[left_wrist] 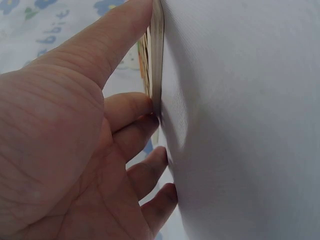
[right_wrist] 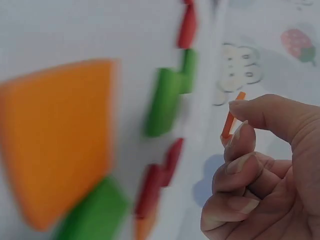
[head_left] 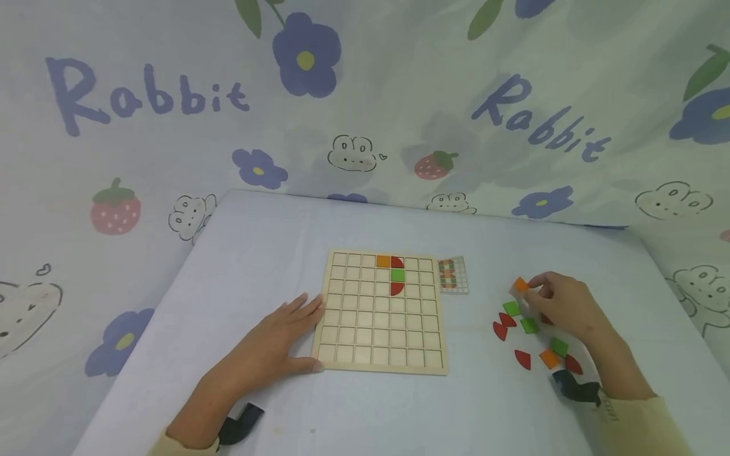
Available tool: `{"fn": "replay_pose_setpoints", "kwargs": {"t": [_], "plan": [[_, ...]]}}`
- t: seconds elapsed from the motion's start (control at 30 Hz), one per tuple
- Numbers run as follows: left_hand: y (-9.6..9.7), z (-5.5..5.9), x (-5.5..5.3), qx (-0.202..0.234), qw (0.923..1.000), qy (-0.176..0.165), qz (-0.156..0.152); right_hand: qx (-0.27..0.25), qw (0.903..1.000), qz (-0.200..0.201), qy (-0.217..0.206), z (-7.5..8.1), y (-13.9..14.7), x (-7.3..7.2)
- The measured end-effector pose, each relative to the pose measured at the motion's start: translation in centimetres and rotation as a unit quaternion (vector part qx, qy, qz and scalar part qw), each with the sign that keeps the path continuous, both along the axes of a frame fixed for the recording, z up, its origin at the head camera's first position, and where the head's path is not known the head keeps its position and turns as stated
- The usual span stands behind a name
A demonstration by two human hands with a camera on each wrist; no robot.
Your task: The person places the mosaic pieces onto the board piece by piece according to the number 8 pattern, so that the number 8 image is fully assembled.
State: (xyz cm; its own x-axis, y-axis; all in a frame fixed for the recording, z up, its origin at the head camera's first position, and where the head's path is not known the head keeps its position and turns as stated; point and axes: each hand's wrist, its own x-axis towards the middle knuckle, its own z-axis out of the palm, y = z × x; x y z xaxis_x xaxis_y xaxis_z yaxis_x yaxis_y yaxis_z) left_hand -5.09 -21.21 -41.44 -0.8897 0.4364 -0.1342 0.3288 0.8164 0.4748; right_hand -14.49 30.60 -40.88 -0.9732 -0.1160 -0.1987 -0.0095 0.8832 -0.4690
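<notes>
Head view: the left hand (head_left: 270, 345), fingers (head_left: 302, 320) spread, touches a gridded board's (head_left: 380, 320) left edge; four coloured pieces (head_left: 397, 275) fill upper cells; a pattern card (head_left: 454, 275) lies rightward; the right hand (head_left: 564, 304) pinches an orange square (head_left: 521, 285) near loose pieces (head_left: 529, 325) on the bench (head_left: 256, 240).

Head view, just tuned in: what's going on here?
A person's right hand pinches an orange square tile beside loose green square tiles and red quarter-circle tiles. The left hand touches the left edge of a pale wooden grid board, which holds four coloured tiles in its far rows.
</notes>
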Motion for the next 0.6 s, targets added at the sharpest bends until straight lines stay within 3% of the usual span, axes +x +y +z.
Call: {"fn": "replay_pose_setpoints", "kwargs": {"t": [0.37,0.6], "plan": [[-0.1,0.0,0.0,-0.002,0.9999,0.012,-0.003,-0.019,0.9975,0.032,0.059,4.0,-3.0,0.8],[-0.1,-0.1,0.1,0.000,0.9999,0.009,-0.006,-0.037,0.9962,0.074,0.029,4.8,-7.0,1.5]]}}
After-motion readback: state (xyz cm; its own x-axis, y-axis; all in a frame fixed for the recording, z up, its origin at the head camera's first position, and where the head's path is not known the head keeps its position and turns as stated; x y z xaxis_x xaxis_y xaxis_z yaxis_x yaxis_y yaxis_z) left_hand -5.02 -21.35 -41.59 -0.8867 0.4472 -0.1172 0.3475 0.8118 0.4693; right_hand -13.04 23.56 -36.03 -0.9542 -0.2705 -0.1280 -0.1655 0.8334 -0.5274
